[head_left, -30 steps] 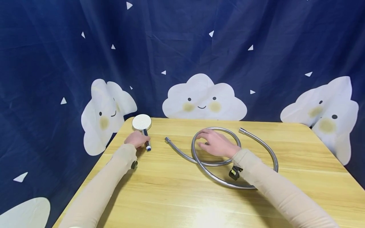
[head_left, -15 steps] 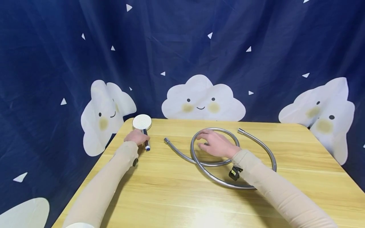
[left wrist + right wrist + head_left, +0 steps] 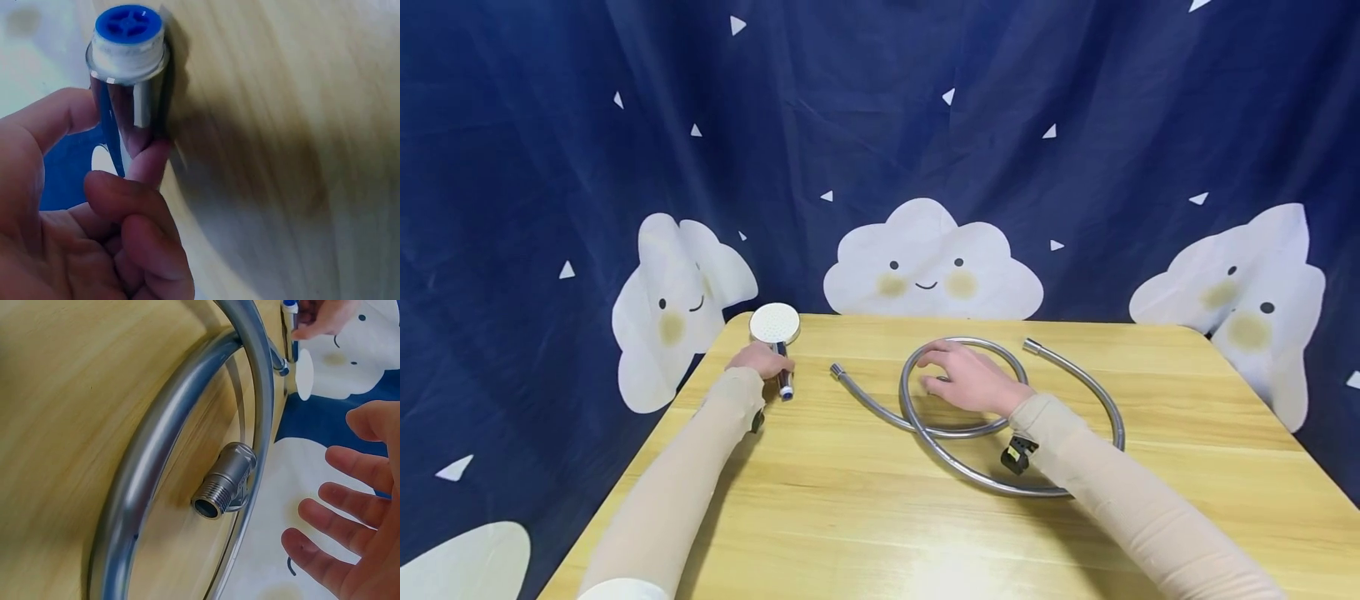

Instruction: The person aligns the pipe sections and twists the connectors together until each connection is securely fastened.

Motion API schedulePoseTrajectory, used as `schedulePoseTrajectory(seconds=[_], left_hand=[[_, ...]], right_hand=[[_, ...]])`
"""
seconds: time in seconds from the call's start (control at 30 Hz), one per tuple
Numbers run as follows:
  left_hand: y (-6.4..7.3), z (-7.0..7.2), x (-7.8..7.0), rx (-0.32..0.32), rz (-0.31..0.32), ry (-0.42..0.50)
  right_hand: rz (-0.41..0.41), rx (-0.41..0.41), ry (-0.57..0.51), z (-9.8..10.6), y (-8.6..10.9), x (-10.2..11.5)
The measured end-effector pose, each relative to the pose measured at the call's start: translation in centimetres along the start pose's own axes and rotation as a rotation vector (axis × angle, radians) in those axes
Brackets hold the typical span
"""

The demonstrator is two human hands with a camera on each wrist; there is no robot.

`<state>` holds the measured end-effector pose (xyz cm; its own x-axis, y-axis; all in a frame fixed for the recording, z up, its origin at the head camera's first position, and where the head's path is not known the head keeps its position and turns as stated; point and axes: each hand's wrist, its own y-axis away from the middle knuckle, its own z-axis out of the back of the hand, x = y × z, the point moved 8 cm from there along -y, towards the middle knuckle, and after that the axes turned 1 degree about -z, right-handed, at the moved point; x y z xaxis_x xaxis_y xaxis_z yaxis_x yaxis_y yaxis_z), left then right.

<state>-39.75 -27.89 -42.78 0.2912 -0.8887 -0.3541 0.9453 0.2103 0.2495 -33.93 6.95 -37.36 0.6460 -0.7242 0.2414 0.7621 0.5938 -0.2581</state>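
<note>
While the loose-fingered right hand [image 3: 972,380] hovers, the left hand [image 3: 759,361] pinches the far-left shower head [image 3: 775,323] — now slightly turned, seemingly controlled.

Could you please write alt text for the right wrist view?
A right hand, fingers spread and holding nothing, is near a threaded metal fitting lying inside a loop of metal hose on a wooden table. At upper right, the left hand holds a shower head.
</note>
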Motion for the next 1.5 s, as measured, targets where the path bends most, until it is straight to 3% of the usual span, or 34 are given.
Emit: schedulePoseTrajectory(seconds=[0.33,0.57,0.87,1.0,1.3,1.5], left_hand=[[-0.2,-0.9,0.0,0.063,-0.021,0.014],[-1.4,-2.1,1.1,0.084,0.009,0.203],[-1.8,-1.8,1.8,0.043,0.009,0.401],[-1.8,-1.2,1.9,0.031,0.025,0.435],[-2.0,-1.4,2.0,0.088,0.072,0.542],[-2.2,-1.7,1.7,0.109,0.064,0.586]], right_hand=[[0.021,0.012,-0.038,0.0,0.0,-0.1],[0.041,0.044,-0.061,-0.6,-0.4,0.1],[0.053,0.07,-0.098,-1.4,-0.9,0.6],[0.066,0.053,-0.086,-1.3,-1.4,0.9],[0.061,0.082,-0.065,-1.7,-2.0,1.1],[0.036,0.101,-0.034,-2.1,-2.2,0.8]])
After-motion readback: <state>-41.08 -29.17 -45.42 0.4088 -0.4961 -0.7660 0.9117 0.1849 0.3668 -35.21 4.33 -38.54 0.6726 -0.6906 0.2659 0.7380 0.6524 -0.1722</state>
